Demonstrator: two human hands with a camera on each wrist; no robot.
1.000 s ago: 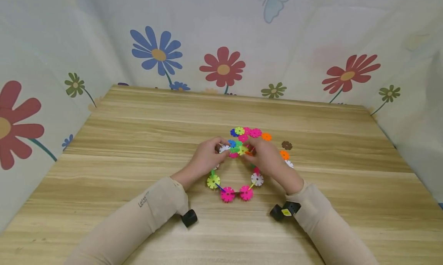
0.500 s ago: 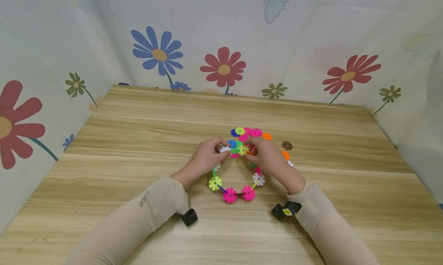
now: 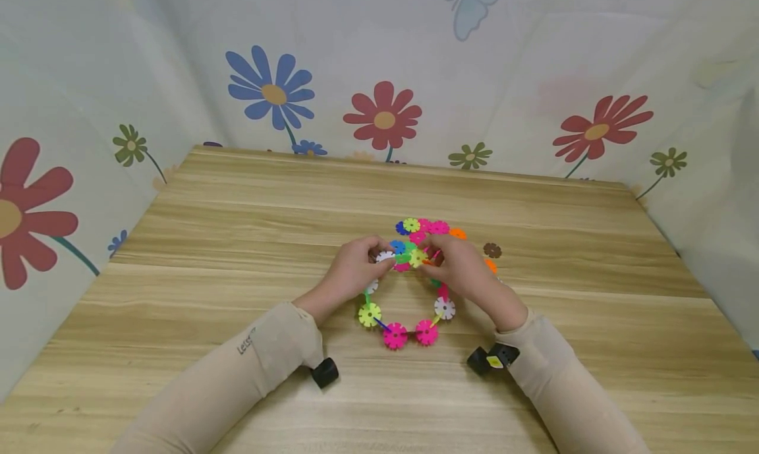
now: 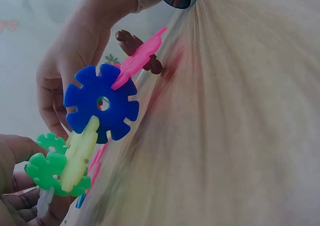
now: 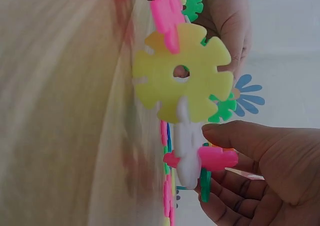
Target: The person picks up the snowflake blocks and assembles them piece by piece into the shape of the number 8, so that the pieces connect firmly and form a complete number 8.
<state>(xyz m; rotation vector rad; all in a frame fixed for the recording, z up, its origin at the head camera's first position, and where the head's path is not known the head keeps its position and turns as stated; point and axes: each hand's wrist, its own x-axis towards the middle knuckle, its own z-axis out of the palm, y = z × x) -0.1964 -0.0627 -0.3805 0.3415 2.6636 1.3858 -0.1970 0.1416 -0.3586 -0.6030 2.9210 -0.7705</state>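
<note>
Disc ring point(image 3: 395, 336) sits on the bench, mid-frame in head view, far side held up between both hands. Left hand point(image 3: 354, 267) pinches one white disc point(image 3: 384, 257); right hand point(image 3: 465, 269) pinches one yellow-green disc point(image 3: 418, 258); one green disc point(image 3: 403, 259) links those two. Near arc, face-up: 2 pink, 1 yellow-green, 1 white at right; edge-on brown between the pinks, blue left of them, yellow right. Another white at left is partly behind the left hand. Sides near the fingers are covered, so no full ring count. Beyond it, loose: 3 pink discs point(image 3: 439, 228), 2 orange discs point(image 3: 457, 233), 1 brown disc point(image 3: 492, 250), 1 yellow-green overlapping 1 blue disc point(image 3: 401, 228). Both sleeves point(image 3: 201, 375) run out of frame.
</note>
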